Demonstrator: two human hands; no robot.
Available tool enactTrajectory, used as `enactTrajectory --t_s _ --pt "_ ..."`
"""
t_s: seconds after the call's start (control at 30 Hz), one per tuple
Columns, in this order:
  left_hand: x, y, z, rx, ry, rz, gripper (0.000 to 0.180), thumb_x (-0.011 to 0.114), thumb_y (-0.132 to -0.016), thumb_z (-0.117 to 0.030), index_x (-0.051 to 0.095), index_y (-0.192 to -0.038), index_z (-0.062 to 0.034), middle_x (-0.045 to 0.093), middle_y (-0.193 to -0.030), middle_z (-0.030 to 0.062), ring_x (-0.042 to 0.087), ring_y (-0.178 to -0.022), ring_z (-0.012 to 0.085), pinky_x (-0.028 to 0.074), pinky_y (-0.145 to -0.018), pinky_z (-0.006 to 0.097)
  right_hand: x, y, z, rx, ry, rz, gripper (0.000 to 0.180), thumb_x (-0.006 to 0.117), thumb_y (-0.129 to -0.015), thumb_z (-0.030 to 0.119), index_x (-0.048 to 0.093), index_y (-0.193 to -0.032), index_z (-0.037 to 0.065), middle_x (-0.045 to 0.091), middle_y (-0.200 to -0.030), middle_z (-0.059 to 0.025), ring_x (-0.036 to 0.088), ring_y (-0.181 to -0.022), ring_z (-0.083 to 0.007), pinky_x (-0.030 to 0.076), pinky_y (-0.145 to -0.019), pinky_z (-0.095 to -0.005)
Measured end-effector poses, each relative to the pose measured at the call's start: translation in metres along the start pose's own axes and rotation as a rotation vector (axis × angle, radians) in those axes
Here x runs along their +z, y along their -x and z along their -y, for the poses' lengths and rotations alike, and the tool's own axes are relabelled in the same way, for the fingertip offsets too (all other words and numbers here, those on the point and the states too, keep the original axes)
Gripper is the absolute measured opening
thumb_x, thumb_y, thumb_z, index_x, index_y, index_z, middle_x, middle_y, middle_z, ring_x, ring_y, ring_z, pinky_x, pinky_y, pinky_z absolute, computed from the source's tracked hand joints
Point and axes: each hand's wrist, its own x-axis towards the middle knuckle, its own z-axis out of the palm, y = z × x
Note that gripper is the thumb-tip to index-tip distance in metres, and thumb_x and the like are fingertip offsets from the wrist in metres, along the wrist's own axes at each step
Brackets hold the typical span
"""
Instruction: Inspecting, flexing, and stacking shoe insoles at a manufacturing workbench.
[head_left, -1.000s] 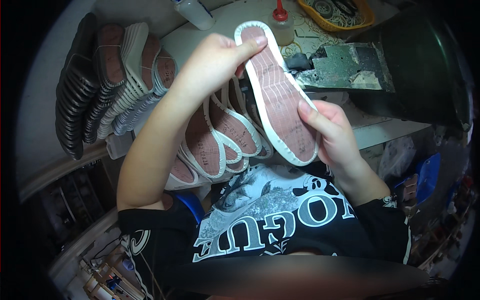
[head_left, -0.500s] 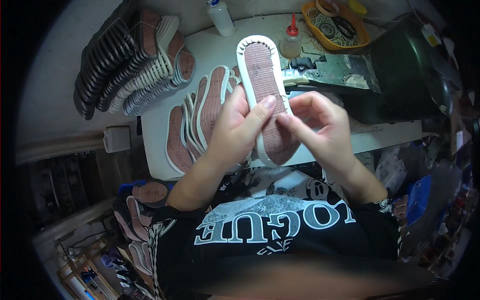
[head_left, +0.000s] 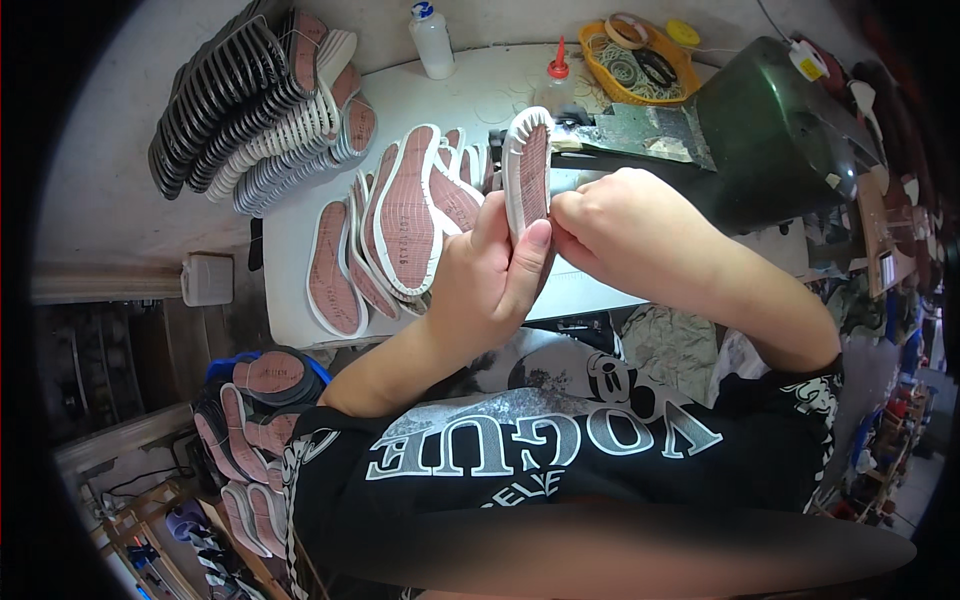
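A shoe insole (head_left: 535, 185) with a reddish-brown striped face and a white gathered edging stands tilted, nearly edge-on, above the table. My left hand (head_left: 490, 260) is closed around its lower part, thumb on the striped face. Against its right edge my right hand (head_left: 615, 220) is closed, fingers curled in a pinch. What exactly those fingertips grip is hidden behind the hand. Just left of my left hand, several similar white-edged insoles (head_left: 405, 220) lean together on the white table (head_left: 290, 290).
Stacks of black, white and grey-edged insoles (head_left: 250, 110) stand at the back left. A white bottle (head_left: 432, 45), a red-tipped glue bottle (head_left: 558, 85) and a yellow basket (head_left: 685, 85) line the back. A dark green machine (head_left: 775, 130) sits right. More insoles (head_left: 245, 430) fill a blue container lower left.
The insole has turned from face-on to nearly edge-on and moved lower. My right hand has closed from spread fingers into a curled grip, its forearm swung outward. The view has shifted slightly.
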Motion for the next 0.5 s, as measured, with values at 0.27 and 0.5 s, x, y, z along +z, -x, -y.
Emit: enactTrajectory --t_s 0.27,0.5 --pt "-0.004 -0.006 0.004 0.003 -0.044 -0.032 0.021 0.044 -0.096 -0.019 0.048 -0.104 -0.0006 0.059 -0.060 0.0159 0.062 -0.056 0.0369 0.048 -0.051 0.042 0.036 -0.003 0.002 0.168 -0.526 -0.512 0.012 0.065 -0.070 0.008 0.058 -0.065 -0.001 0.057 -0.057 -0.0108 0.057 -0.051 -0.0175 0.047 -0.052 -0.0294" --pt "-0.005 -0.010 0.016 -0.038 -0.005 -0.111 0.023 0.048 -0.095 -0.016 0.048 -0.084 0.0044 0.053 -0.057 0.0184 0.055 -0.050 0.0350 0.039 -0.047 0.043 0.075 0.000 0.011 0.422 -1.340 -0.655 0.007 0.064 -0.084 0.004 0.064 -0.079 -0.002 0.061 -0.069 0.0032 0.051 -0.060 -0.0014 0.041 -0.052 -0.0180"
